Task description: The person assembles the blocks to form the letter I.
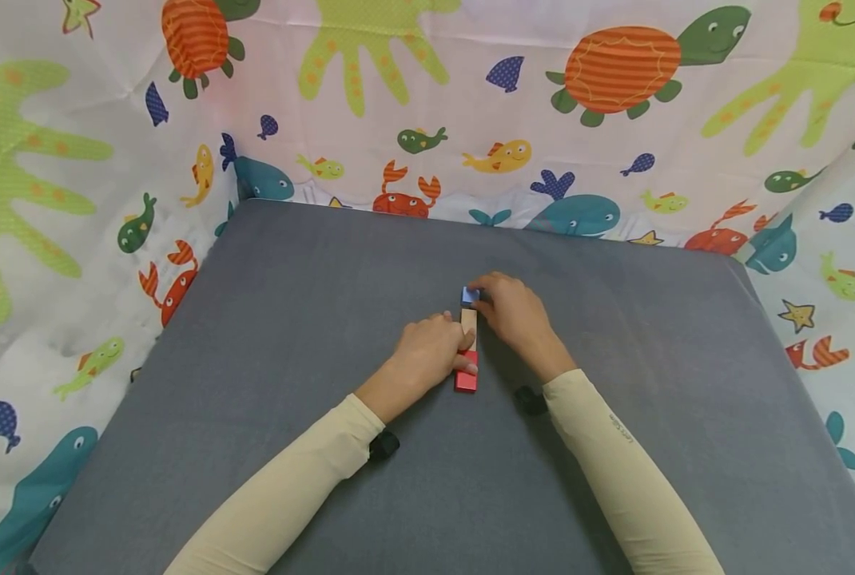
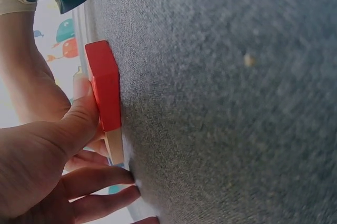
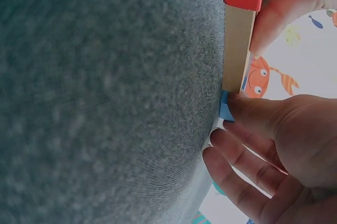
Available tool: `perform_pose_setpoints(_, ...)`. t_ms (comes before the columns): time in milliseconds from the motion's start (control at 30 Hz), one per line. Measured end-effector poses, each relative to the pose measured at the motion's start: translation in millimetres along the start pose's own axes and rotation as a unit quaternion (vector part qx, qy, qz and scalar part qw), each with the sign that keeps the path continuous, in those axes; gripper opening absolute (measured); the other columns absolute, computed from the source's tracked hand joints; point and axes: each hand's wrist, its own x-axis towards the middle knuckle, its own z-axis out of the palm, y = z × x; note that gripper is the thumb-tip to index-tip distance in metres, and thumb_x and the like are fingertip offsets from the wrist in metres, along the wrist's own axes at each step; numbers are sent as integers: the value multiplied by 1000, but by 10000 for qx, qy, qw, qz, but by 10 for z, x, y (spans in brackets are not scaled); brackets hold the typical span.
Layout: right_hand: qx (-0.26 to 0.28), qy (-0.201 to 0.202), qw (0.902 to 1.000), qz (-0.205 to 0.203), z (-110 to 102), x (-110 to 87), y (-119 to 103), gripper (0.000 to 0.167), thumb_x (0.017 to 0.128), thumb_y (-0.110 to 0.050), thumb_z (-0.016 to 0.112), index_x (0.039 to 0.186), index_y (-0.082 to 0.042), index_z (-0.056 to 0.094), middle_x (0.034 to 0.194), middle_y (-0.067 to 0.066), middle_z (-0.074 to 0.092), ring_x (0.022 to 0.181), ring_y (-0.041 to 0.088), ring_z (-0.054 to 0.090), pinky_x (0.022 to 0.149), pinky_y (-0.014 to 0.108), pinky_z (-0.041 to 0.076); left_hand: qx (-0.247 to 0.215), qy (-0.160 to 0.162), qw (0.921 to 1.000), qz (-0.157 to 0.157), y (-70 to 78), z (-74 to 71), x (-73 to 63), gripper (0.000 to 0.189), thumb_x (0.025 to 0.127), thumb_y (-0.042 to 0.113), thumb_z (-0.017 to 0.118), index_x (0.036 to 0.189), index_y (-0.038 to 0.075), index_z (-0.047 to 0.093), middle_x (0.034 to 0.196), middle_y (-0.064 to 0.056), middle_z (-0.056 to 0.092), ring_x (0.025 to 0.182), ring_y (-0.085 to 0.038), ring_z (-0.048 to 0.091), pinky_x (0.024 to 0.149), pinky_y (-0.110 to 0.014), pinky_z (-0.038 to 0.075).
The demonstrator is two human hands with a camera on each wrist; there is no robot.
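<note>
A row of three blocks stands end to end on the grey table: a red block (image 1: 467, 382) nearest, a plain wooden block (image 1: 469, 321) in the middle and a blue block (image 1: 470, 297) at the far end. My left hand (image 1: 427, 351) holds the red block, thumb lying across it; another finger touches the wooden block. In the left wrist view, the thumb is against the red block (image 2: 105, 87). With thumb and fingers, my right hand (image 1: 517, 315) pinches the blue block. The right wrist view shows the thumb covering part of the blue block (image 3: 225, 107), against the wooden block's end.
The grey table (image 1: 291, 319) stretches around the row on every side. Behind and beside it hangs a white curtain (image 1: 456, 184) printed with sea animals. A dark wrist camera (image 1: 384, 446) sits under the left sleeve, and another wrist camera (image 1: 530, 401) under the right.
</note>
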Motion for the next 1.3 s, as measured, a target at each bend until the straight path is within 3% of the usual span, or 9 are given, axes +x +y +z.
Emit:
perform_pose_setpoints(133,34,-43,10000,-22,-2,-2,-5,32,99,-12,77,131,-8,74,127,12,72,109,30,70,97,52,58,13,26,10000,-30,-6,11,-13,54,91,57,74,137,28,73,134,-17,69,108,-32,69,80,-53,61)
perform_pose_setpoints(367,-29,-19,10000,-65,7,1,12,33,99,-14,77,131,-10,74,129,12,72,115,30,69,100,52,57,-117,152,9997,-132,-17,26,-22,43,90,58,77,115,23,79,119,-15,70,95,-31,69,73,-50,60)
perform_pose_setpoints(533,-55,-19,9999,-94,9,1,31,33,99,-14,77,131,-10,73,129,12,72,116,31,68,101,53,56,-221,158,9996,-95,-18,26,-26,49,89,56,79,128,26,78,106,-12,69,86,-29,68,68,-46,59)
perform_pose_setpoints(667,-56,-45,9999,-93,10,-5,39,34,99,-14,77,132,-11,73,130,12,71,117,31,67,102,53,56,-290,245,9993,-65,-14,25,-37,55,88,55,80,135,28,75,106,-11,71,84,-28,69,67,-44,59)
perform_pose_setpoints(933,-72,-47,9999,-142,14,-9,34,34,99,-15,77,132,-11,72,130,12,71,119,32,67,102,54,55,-313,328,9989,-78,-13,21,-59,55,88,55,80,135,27,75,104,-10,70,80,-27,68,63,-42,58)
perform_pose_setpoints(1167,-103,-70,9998,-146,21,-14,31,34,100,-16,76,133,-11,72,134,12,71,123,32,66,104,54,54,-334,513,9981,-40,-23,43,-68,48,87,56,80,123,25,80,89,-7,66,72,-25,66,55,-39,54)
perform_pose_setpoints(1300,-135,-86,9998,-127,20,-16,37,35,100,-16,76,134,-11,71,135,12,70,122,32,65,104,54,54,-354,580,9977,9,-22,43,-75,48,86,55,81,124,26,80,86,-6,65,71,-26,66,54,-38,53)
